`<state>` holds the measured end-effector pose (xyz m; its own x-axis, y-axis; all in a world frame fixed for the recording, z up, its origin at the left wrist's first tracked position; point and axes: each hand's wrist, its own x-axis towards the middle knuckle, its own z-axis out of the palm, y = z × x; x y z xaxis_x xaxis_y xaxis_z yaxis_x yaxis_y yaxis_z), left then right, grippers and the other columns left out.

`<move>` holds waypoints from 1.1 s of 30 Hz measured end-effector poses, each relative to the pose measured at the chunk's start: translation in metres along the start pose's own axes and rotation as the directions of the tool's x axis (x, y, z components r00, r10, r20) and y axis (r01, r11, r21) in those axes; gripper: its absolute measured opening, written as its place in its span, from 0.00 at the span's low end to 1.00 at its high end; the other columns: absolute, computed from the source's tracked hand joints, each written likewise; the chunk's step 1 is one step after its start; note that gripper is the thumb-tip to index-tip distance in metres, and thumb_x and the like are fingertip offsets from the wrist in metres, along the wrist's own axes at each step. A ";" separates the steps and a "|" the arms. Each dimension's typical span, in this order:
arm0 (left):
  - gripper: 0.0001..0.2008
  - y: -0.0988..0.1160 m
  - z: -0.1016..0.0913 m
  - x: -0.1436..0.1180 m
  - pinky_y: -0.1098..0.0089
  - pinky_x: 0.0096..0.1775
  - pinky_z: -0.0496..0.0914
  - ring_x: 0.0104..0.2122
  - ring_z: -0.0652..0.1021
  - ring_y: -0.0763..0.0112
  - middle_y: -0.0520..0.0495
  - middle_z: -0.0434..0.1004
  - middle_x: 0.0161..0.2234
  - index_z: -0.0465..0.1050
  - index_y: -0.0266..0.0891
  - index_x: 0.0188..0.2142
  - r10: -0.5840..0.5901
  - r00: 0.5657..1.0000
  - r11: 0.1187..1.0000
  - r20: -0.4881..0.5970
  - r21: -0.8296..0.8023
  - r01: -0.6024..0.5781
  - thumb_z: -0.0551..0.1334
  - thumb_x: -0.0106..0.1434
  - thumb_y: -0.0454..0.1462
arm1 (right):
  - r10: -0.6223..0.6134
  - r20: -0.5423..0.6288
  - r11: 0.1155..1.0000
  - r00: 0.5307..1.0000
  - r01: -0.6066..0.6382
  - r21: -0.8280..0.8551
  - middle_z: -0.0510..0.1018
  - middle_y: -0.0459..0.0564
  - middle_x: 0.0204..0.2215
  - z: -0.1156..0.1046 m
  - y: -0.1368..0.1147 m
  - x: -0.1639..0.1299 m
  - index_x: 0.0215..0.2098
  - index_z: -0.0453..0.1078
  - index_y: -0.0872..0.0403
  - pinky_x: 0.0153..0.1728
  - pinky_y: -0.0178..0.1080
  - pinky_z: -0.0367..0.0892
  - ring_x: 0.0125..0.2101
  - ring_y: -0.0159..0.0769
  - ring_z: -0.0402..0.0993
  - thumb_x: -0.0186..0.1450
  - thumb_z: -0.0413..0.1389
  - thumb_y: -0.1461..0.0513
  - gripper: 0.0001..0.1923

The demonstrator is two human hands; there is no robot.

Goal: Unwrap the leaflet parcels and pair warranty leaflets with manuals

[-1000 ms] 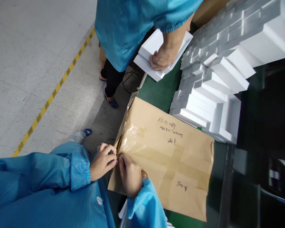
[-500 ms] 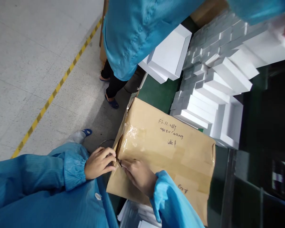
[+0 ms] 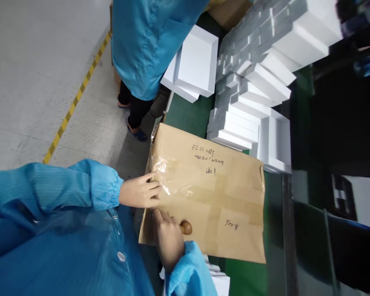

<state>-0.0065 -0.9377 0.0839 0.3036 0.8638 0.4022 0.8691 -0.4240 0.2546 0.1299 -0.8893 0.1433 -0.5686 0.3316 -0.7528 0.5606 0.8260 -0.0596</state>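
A brown cardboard box (image 3: 200, 197) with handwriting and clear tape on its top lies in front of me. My left hand (image 3: 140, 191) rests at its left edge, fingers stretched and spread on the taped rim. Just below it, my right hand (image 3: 169, 238) is closed, with its index finger pointing to the same edge. From the side of that hand sticks out the round wooden knob of a tool handle (image 3: 186, 227). The rest of the tool is hidden in the fingers, so its kind does not show.
Many white boxes (image 3: 237, 123) are stacked on the green bench (image 3: 189, 117) beyond the cardboard box. White trays (image 3: 197, 61) lie beside a co-worker in a blue smock (image 3: 144, 45). More white pieces (image 3: 218, 283) lie near my right sleeve. Yellow-black tape (image 3: 77, 98) marks the floor.
My left hand has moved up the edge and spread onto the box's top. My right hand has turned, bringing the wooden knob into sight. The raised edge flap now lies flatter.
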 end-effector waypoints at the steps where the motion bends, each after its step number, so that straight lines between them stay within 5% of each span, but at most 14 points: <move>1: 0.10 0.001 0.001 0.000 0.55 0.47 0.57 0.35 0.70 0.68 0.47 0.71 0.30 0.65 0.38 0.25 0.020 1.000 1.000 -0.011 0.014 -0.020 0.49 0.59 0.29 | 0.047 -0.007 0.999 0.999 -0.047 0.017 0.70 0.52 0.31 0.003 -0.002 -0.001 0.37 0.66 0.57 0.31 0.41 0.58 0.32 0.42 0.67 0.58 0.43 0.73 0.15; 4: 0.12 0.004 0.006 0.004 0.59 0.46 0.59 0.27 0.68 0.74 0.53 0.67 0.23 0.63 0.39 0.23 -0.030 0.998 0.999 -0.062 0.028 0.032 0.48 0.59 0.28 | 0.156 -0.013 0.985 0.988 -0.155 0.071 0.70 0.52 0.33 0.010 -0.009 -0.003 0.37 0.65 0.57 0.33 0.40 0.57 0.34 0.41 0.65 0.59 0.41 0.72 0.14; 9: 0.10 -0.003 0.011 0.022 0.61 0.48 0.56 0.25 0.67 0.76 0.53 0.67 0.24 0.63 0.36 0.26 -0.327 0.930 0.944 -0.167 -0.012 0.329 0.48 0.62 0.33 | 0.251 -0.069 0.945 0.966 -0.229 0.235 0.69 0.52 0.31 0.025 -0.014 -0.008 0.34 0.62 0.56 0.31 0.38 0.55 0.33 0.40 0.65 0.62 0.37 0.67 0.13; 15: 0.12 -0.036 -0.009 0.062 0.64 0.45 0.58 0.26 0.69 0.73 0.51 0.68 0.24 0.62 0.34 0.26 -0.406 0.879 0.909 -0.250 -0.006 0.418 0.46 0.63 0.35 | 0.340 -0.242 0.860 0.909 -0.197 0.470 0.68 0.50 0.27 0.018 0.009 -0.018 0.29 0.59 0.56 0.30 0.36 0.55 0.29 0.36 0.65 0.64 0.34 0.61 0.15; 17: 0.11 -0.044 -0.016 0.074 0.66 0.41 0.60 0.25 0.70 0.73 0.52 0.69 0.23 0.63 0.35 0.28 -0.408 0.885 0.910 -0.222 -0.026 0.413 0.47 0.63 0.37 | 0.376 -0.260 0.844 0.890 -0.212 0.493 0.68 0.50 0.28 0.006 0.022 -0.018 0.30 0.60 0.56 0.31 0.36 0.56 0.30 0.36 0.65 0.63 0.35 0.61 0.14; 21: 0.08 -0.041 -0.012 0.084 0.69 0.32 0.61 0.24 0.71 0.71 0.52 0.70 0.22 0.63 0.36 0.28 -0.293 0.956 0.947 -0.002 -0.142 0.290 0.51 0.61 0.37 | 0.409 -0.328 0.814 0.851 -0.178 0.553 0.68 0.49 0.29 -0.014 0.046 -0.019 0.32 0.61 0.55 0.30 0.35 0.55 0.30 0.34 0.64 0.62 0.37 0.61 0.12; 24: 0.05 -0.029 -0.003 0.084 0.73 0.32 0.61 0.30 0.70 0.72 0.50 0.69 0.29 0.63 0.37 0.29 -0.199 0.980 0.946 0.013 -0.260 0.195 0.53 0.60 0.36 | 0.404 -0.376 0.782 0.834 -0.101 0.615 0.67 0.47 0.25 -0.011 0.058 -0.027 0.30 0.60 0.55 0.27 0.33 0.55 0.27 0.32 0.64 0.62 0.38 0.58 0.13; 27: 0.03 -0.022 -0.001 0.078 0.77 0.34 0.62 0.33 0.69 0.75 0.47 0.65 0.37 0.59 0.36 0.27 -0.311 0.950 0.749 0.038 -0.605 0.269 0.52 0.57 0.30 | 0.401 -0.388 0.699 0.830 -0.003 0.715 0.66 0.47 0.22 0.004 0.062 -0.040 0.30 0.60 0.56 0.24 0.31 0.56 0.26 0.30 0.63 0.62 0.38 0.55 0.15; 30: 0.06 -0.017 -0.004 0.062 0.78 0.29 0.63 0.29 0.69 0.76 0.50 0.66 0.30 0.54 0.37 0.26 -0.455 0.869 0.468 0.192 -0.779 0.418 0.48 0.55 0.27 | 0.410 -0.374 0.628 0.832 0.040 0.778 0.63 0.46 0.19 0.018 0.062 -0.051 0.28 0.60 0.56 0.22 0.30 0.55 0.23 0.29 0.62 0.62 0.38 0.54 0.16; 33: 0.06 0.005 -0.007 0.038 0.77 0.25 0.62 0.22 0.69 0.74 0.54 0.64 0.22 0.58 0.37 0.31 -0.474 0.838 0.478 0.269 -0.721 0.502 0.47 0.55 0.27 | 0.407 -0.370 0.612 0.835 0.051 0.789 0.61 0.44 0.17 0.021 0.063 -0.055 0.27 0.59 0.56 0.21 0.29 0.55 0.21 0.28 0.61 0.62 0.38 0.54 0.16</move>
<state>0.0070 -0.9090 0.1065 -0.0527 0.9984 -0.0203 0.2859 0.0345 0.9576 0.2095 -0.8649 0.1670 -0.4695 0.7815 -0.4109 0.7894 0.1631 -0.5918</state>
